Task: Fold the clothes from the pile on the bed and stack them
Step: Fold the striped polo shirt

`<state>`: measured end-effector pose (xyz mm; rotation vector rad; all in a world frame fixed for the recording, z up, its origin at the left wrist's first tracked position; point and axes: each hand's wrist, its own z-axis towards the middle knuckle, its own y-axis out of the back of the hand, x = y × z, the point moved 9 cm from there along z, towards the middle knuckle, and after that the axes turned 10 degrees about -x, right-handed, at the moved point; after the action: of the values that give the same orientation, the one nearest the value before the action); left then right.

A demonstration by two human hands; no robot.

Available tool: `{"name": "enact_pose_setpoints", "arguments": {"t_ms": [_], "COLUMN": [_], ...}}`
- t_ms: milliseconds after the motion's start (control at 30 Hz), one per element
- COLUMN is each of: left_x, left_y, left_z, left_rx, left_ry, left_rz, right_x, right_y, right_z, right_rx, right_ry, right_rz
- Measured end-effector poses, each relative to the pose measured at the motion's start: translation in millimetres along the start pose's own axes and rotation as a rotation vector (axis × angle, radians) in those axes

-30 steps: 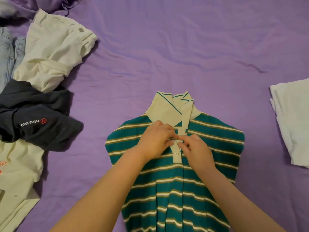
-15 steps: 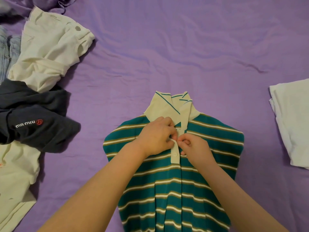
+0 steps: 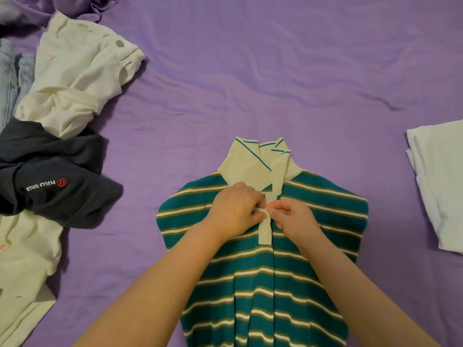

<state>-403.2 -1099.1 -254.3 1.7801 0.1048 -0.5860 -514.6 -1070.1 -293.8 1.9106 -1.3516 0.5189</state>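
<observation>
Stripes of green, white and brown run across the polo shirt (image 3: 263,284), which lies flat on the purple bed (image 3: 250,71) in front of me. My left hand (image 3: 235,211) and my right hand (image 3: 298,220) both pinch its cream button strip (image 3: 266,227) just above a button. A messy pile of clothes (image 3: 50,146) lies at my left. Folded white clothes (image 3: 441,184) sit at my right.

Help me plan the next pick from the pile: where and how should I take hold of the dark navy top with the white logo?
Probably grip the navy top at its bunched lobe nearest the striped polo, coming from the right with a pinch from above. That end lies free on the purple sheet; its far edge sits under the cream trousers.
</observation>
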Motion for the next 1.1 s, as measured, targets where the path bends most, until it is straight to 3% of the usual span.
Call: {"name": "enact_pose_setpoints", "arguments": {"t_ms": [267, 500, 733, 800, 933, 1100], "left_x": [5.3, 7.7, 14.7, 15.3, 25.4, 20.8], "left_y": [-5.4, -15.0, -20.1, -19.3, 0.7, -13.9], "left_z": [-3.8, -0.5, -2.0, -3.4, -13.5, -32.2], "left_rx": [0.001, 0.140, 0.212, 0.152, -0.162, -0.117], "left_ry": [-0.005, 0.002, 0.027, 0.026, 0.167, 0.334], "left_rz": [0.012, -0.022, -0.162, -0.155, -0.048, -0.114], "right_x": [2.2, 4.9, 19.5, 16.2, 9.1, 6.6], "right_y": [-8.0, 0.5, -10.7, -10.8, -8.6, -8.0], "right_z": [-7.5, -2.4, -2.4, 0.8, 3.9, -0.2], "right_rx": [0.152, 0.000, -0.020, -0.010, -0.003, 0.012], "right_ry": [0.093, 0.209, 0.495, 0.453, 0.367, 0.329], "right_rz": [-0.053, -0.173, -0.689, -0.637, -0.522, -0.449]}}
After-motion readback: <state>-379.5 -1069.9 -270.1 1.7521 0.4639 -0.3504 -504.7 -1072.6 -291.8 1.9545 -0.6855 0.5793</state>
